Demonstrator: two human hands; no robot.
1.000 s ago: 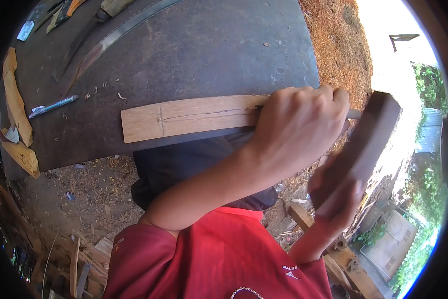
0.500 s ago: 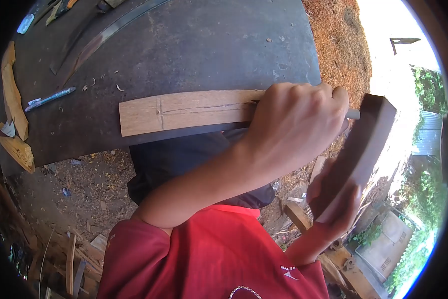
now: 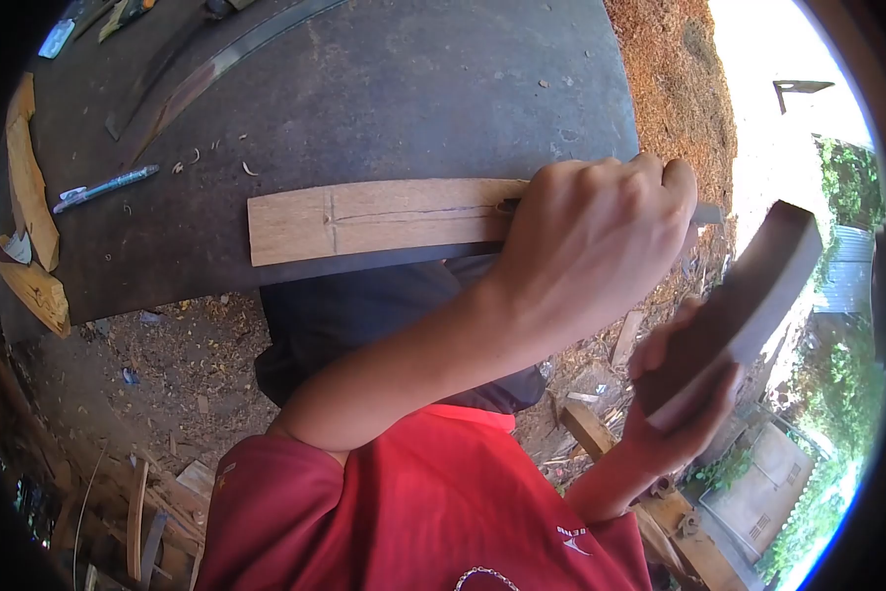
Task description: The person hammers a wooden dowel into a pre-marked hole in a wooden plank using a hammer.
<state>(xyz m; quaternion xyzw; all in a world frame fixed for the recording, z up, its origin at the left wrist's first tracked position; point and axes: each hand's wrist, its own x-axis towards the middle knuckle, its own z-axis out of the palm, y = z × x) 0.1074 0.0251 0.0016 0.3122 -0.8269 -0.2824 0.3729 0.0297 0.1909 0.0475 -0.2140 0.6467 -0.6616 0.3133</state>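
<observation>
One view, head, comprising the following.

Item: wooden board (image 3: pixel 404 225), pale, slightly curved, lying flat along the near edge of the surface (image 3: pixel 433 108); presumably set there for support from below and easy reach from the person's side. Its right-hand end is hidden by the left hand. Marked with a lengthwise pencil line (image 3: pixel 413 213) and a short cross-line (image 3: pixel 331 222), which look like guides.

Item: left hand (image 3: pixel 601 222), fingers wrapped narrowly round a dark tool (image 3: pixel 709 214), knuckles up. One end shows over the board where the lengthwise line meets the hand; the other juts past the fist towards the right, apparently so that it stays exposed. Whether the tip bites the wood cannot be told.

Item: right hand (image 3: pixel 686 431), fingers and thumb clasping the lower end of a dark block (image 3: pixel 739 305). Such a low hold likely leaves the upper length free, like a handle-less mallet. Block tilted, apart from the tool's end.

Sundries, left part of the surface: one pen (image 3: pixel 106 187), just beyond the board; one wood offcut (image 3: pixel 31 187) at the margin; one curved metal strip (image 3: pixel 231 61), farther off, likely set out of the way.
</observation>
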